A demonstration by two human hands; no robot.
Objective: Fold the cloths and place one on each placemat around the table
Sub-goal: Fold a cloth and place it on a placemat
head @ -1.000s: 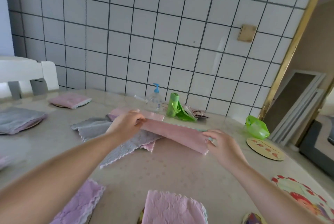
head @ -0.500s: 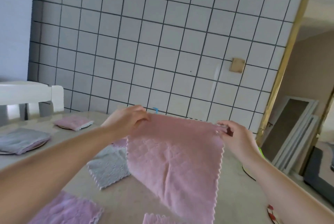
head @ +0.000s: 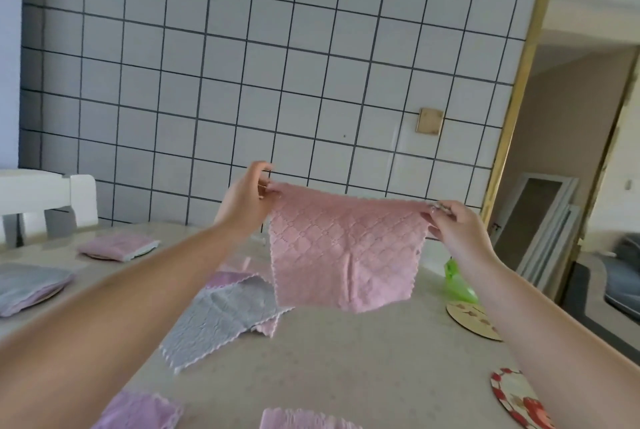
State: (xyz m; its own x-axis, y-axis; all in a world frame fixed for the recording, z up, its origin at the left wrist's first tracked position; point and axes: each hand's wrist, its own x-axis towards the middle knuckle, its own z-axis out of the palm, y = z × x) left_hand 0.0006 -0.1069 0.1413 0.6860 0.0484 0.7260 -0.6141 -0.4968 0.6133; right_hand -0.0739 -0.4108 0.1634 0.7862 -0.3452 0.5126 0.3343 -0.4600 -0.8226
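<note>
White-tiled wall behind a beige tabletop point(head: 346, 359).
Left hand point(head: 247, 201) and right hand point(head: 457, 231) each pinch a top corner of the pink cloth point(head: 346, 255), hanging above the tabletop.

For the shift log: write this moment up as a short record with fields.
held cloth: pink cloth, hanging above the table
left hand: left hand pinches its top left corner
right hand: right hand pinches its top right corner
loose pile: grey cloth lying unfolded over another pink one
done: folded pink cloth and folded grey cloth, each on a mat
bare mats: round mat; strawberry mat
</note>
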